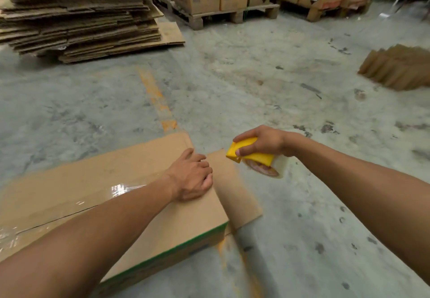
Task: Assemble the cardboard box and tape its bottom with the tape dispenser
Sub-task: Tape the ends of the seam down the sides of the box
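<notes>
Brown cardboard box (162, 204), glossy-taped seam

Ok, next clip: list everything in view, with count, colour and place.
cardboard box: one, brown with green edge, near left on the floor, clear tape along its seam
tape dispenser: one, yellow with a clear roll, held just right of the box
flattened cardboard stack: one, brown, far left
loaded pallets: two, brown cartons on wood, far centre and right
loose cardboard pile: one, brown, right edge
floor: grey concrete, worn orange line
hands: left hand pressing the box top; right hand gripping the dispenser
</notes>
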Demonstrator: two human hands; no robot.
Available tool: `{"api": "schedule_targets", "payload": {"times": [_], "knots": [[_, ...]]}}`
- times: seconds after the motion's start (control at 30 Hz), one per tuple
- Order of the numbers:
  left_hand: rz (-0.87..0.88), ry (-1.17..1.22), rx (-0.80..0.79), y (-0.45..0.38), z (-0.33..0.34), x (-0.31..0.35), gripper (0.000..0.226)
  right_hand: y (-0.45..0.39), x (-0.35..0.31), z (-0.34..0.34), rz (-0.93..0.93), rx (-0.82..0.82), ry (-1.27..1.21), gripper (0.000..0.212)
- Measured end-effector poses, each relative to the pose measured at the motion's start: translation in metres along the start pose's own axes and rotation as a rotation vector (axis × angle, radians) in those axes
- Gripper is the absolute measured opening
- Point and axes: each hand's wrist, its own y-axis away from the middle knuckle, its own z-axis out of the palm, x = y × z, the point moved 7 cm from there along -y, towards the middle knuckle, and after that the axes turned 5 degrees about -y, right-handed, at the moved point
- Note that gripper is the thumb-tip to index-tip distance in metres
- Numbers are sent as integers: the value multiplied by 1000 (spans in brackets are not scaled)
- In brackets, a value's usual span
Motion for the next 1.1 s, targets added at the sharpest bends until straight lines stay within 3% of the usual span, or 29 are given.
{"api": "schedule_targets", "payload": {"times": [0.1,0.23,0.27,0.37,0.43,0.6,0.8,1.1], "knots": [[-96,243,-117,-4,-8,-13,46,-4,-20,-8,5,13,-35,50],[-505,916,221,9,-40,-81,36,0,-42,-7,19,-130,-390,47],[-589,1137,236,15,-45,-94,33,5,-47,-3,12,-186,-491,44],[-704,1662,-17,33,-48,-107,48,16,-56,14,-21,-339,-750,44],[-654,1872,-206,46,-52,-100,61,18,-60,22,-50,-426,-816,55],[-474,2047,-358,61,-67,-79,52,19,-83,29,-105,-493,-887,70],[-386,2226,-287,64,-83,-74,38,17,-93,23,-162,-495,-985,74],[-320,2175,-276,66,-94,-66,14,25,-93,10,-249,-576,-1033,60]]}}
